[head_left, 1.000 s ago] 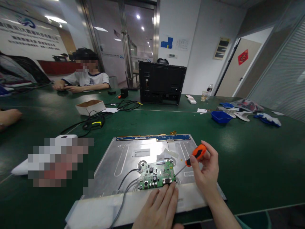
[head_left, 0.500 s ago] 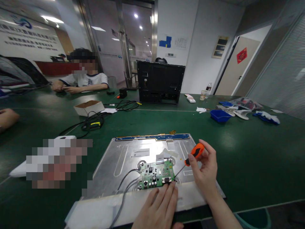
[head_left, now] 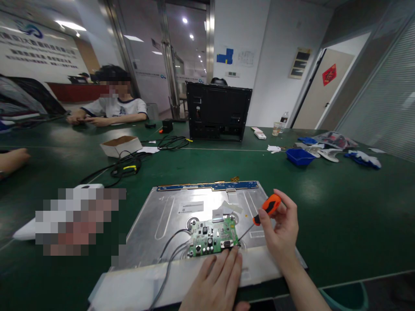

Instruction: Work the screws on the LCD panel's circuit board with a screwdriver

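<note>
Screwdriver [head_left: 271, 204], thin metal shaft, ribbed orange-black handle, in right-hand fingers [head_left: 265, 222].

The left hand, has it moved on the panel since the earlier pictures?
No, not visibly. Judged against the green circuit board, the left hand has its fingertips at the same lower edge.
</note>
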A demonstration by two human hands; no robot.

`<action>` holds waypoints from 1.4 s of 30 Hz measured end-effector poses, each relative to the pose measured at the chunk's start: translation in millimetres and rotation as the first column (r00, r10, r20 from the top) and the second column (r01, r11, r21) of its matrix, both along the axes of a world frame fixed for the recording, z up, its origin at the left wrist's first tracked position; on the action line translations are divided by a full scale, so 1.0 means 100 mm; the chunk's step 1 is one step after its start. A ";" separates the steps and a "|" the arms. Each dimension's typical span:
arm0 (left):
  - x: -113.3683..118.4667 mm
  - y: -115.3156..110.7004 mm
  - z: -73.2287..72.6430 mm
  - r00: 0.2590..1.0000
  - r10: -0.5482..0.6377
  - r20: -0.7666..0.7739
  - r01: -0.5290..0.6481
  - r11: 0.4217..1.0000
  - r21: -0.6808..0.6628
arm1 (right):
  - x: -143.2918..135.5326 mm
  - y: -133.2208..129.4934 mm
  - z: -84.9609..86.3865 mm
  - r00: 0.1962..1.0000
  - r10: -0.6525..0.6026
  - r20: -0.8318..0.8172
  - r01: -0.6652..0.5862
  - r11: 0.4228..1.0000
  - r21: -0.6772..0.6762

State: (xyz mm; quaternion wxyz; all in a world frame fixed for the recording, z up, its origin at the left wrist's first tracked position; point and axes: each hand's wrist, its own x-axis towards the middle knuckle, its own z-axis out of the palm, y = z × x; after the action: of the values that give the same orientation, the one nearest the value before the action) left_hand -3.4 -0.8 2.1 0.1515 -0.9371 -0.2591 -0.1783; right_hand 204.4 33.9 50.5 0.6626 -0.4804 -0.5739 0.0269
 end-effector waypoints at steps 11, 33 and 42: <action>0.00 0.01 0.01 1.000 0.001 0.013 -0.002 1.000 0.027 | 0.03 0.01 -0.03 0.999 -0.033 0.017 0.033 0.999 -0.011; 0.01 -0.01 0.02 1.000 0.011 -0.006 -0.011 1.000 -0.018 | 0.00 0.00 -0.02 1.000 0.005 0.019 -0.005 1.000 0.010; 0.02 -0.02 0.04 1.000 0.020 0.017 -0.021 0.998 0.053 | 0.01 0.00 -0.04 1.000 0.012 0.011 -0.012 1.000 -0.003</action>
State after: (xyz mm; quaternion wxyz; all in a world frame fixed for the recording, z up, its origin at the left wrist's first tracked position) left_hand -1.1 -2.7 6.0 0.1763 -0.9285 -0.2650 -0.1911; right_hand 205.3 33.8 46.9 0.6586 -0.4782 -0.5804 0.0290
